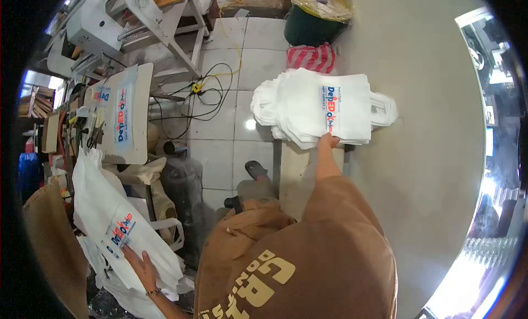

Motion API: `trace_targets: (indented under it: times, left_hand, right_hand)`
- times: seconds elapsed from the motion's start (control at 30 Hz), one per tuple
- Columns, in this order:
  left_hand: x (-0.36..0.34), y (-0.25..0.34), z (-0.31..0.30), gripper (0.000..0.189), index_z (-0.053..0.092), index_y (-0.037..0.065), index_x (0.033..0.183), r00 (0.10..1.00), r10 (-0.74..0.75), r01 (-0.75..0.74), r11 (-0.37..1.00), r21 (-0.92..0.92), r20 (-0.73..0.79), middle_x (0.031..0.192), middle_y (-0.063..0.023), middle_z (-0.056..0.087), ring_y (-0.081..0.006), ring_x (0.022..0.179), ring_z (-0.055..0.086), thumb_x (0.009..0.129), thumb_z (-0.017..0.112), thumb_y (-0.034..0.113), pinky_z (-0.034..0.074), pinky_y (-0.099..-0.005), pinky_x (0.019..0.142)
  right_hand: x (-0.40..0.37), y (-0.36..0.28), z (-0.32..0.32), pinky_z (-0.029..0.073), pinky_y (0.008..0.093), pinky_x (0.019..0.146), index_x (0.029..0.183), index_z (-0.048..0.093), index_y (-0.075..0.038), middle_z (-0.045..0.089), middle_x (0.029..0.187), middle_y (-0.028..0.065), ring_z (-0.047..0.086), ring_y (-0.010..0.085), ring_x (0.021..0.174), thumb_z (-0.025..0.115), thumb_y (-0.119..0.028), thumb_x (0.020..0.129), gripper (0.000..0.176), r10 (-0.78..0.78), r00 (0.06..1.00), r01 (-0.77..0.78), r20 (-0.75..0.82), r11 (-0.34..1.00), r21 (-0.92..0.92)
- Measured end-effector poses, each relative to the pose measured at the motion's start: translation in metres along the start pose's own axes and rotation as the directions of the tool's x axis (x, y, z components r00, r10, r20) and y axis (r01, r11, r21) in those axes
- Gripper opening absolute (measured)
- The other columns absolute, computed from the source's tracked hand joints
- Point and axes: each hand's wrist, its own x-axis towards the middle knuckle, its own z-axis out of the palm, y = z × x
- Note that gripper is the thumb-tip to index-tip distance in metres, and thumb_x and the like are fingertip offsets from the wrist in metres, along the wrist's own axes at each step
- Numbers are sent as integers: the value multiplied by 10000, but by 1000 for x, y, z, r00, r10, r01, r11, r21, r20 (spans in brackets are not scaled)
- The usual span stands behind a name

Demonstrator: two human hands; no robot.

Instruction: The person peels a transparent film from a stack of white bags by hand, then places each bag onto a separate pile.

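Note:
My left hand (142, 269) lies with its fingers spread on a white printed bag (113, 209) at the lower left. That bag slopes over more white material, and a looped handle shows at its right side. On the right, my arm reaches forward to a stack of white bags (300, 102) with blue and red lettering on the top one. My right hand (328, 140) is closed at the stack's near edge, thumb and fingers on the top bag; its fingertips are small in view. Bag handles stick out at both ends of the stack.
A pale board (135, 137) with printed lettering stands left, below a white metal machine frame (159, 33). Black cables (212, 102) coil on the tiled floor. A green bin (311, 30) and red-striped bag (311, 58) stand ahead. The stack rests on a narrow bench (294, 179).

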Motion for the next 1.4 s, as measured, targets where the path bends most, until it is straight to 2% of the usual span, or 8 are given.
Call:
trace_targets:
  times: [0.13, 0.23, 0.27, 0.37, 0.47, 0.53, 1.03, 1.4]
  left_hand:
    - [-7, 3, 19, 716, 187, 7, 1544, 993, -116, 116, 993, 6, -34, 1604, -250, 141, -380, 1496, 107, 993, 521, 318, 66, -446, 1217]
    - [-13, 47, 9, 703, 232, 10, 1535, 969, -247, 247, 969, -9, -5, 1589, -278, 164, -404, 1488, 125, 991, 527, 343, 104, -459, 1213]
    - [-18, 47, 13, 712, 259, 19, 1530, 974, -222, 224, 973, 60, -45, 1570, -296, 199, -432, 1463, 174, 978, 546, 365, 150, -482, 1196]
    - [-13, 90, -20, 733, 362, 25, 1488, 970, -238, 244, 961, 129, -56, 1500, -344, 298, -489, 1369, 322, 927, 609, 426, 275, -534, 1126]
    - [-3, 86, -29, 673, 476, -1, 1395, 971, -190, 208, 970, 122, -148, 1453, -311, 387, -451, 1317, 407, 867, 698, 352, 318, -515, 1097]
    - [9, 83, -25, 583, 563, -9, 1282, 944, 142, -207, 958, -197, -298, 1445, -248, 446, -399, 1344, 408, 813, 757, 278, 327, -483, 1114]
    - [39, 102, -22, 141, 699, 0, 919, 793, 333, -551, 750, -366, -510, 988, -133, 704, -306, 902, 655, 838, 708, 115, 512, -399, 790]
    - [93, 25, -43, 209, 696, -46, 889, 972, -199, -15, 482, -876, -126, 690, -17, 635, -62, 598, 552, 900, 703, 162, 469, -220, 565]
  right_hand:
    - [91, 44, 12, 492, 462, 942, 1240, 523, 112, 637, 1128, 234, 631, 342, 1033, 630, -530, 883, 743, -134, 965, -37, -224, 779, -626]
    - [-49, -18, -21, 519, 418, 767, 1117, 598, 1, 665, 1032, 149, 646, 258, 889, 677, -437, 899, 496, -530, 848, 518, 15, 823, -232]
    - [-94, -19, -19, 509, 369, 724, 1092, 600, -28, 658, 991, 108, 628, 205, 864, 672, -398, 916, 416, -372, 843, 389, 388, 920, 38]
    - [-277, -51, -29, 485, 266, 674, 1105, 602, -74, 650, 957, 22, 591, 107, 822, 614, -350, 977, 305, -172, 46, 71, 984, 983, 169]
    - [-460, -98, -96, 505, 356, 928, 1367, 463, -25, 633, 1201, 123, 604, 185, 1076, 607, -383, 975, 550, 29, -521, 115, 853, 993, 36]
    - [-520, -112, -129, 518, 349, 914, 1367, 424, -16, 643, 1203, 137, 609, 201, 1093, 658, -225, 944, 527, -22, -674, -60, 738, 998, -26]
    - [-567, -117, -178, 502, 303, 916, 1364, 392, 8, 629, 1222, 137, 634, 173, 1055, 549, 3, 916, 475, 158, -659, 156, 735, 985, -72]
    - [-566, -119, -185, 451, 297, 949, 1407, 359, 21, 613, 1237, 126, 599, 157, 1092, 517, -15, 924, 509, 79, -669, 187, 739, 980, 64]
